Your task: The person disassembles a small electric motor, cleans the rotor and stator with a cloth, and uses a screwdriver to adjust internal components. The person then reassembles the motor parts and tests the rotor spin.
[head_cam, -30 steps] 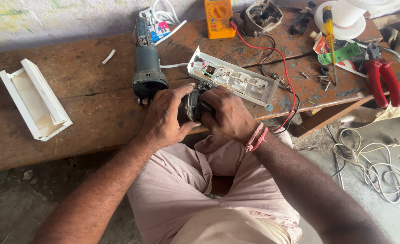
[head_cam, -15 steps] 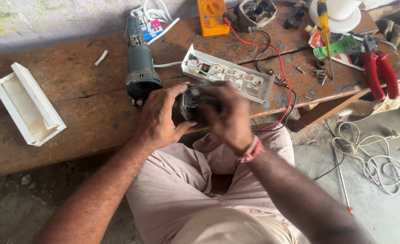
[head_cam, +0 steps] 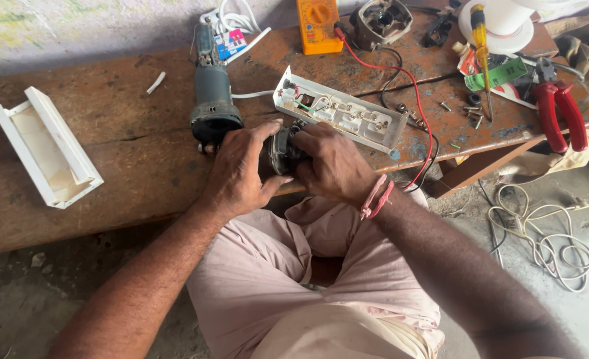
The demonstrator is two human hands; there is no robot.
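Both my hands close around a small dark metal gear head at the front edge of the wooden bench. My left hand wraps its left side. My right hand covers its right side, with red thread around the wrist. Just behind my left hand lies the dark green body of an angle grinder, its open end facing me. An opened white socket strip with exposed wiring lies behind my right hand. Most of the gear head is hidden by my fingers.
A white plastic cover lies at the left. An orange multimeter with a red lead, a motor housing, a yellow screwdriver, red pliers and loose screws sit at the back right. Coiled white cable lies on the floor.
My hands have kept their grip on the dark part, turning it slightly. The camera view has shifted a little; the bench items stay where they were.
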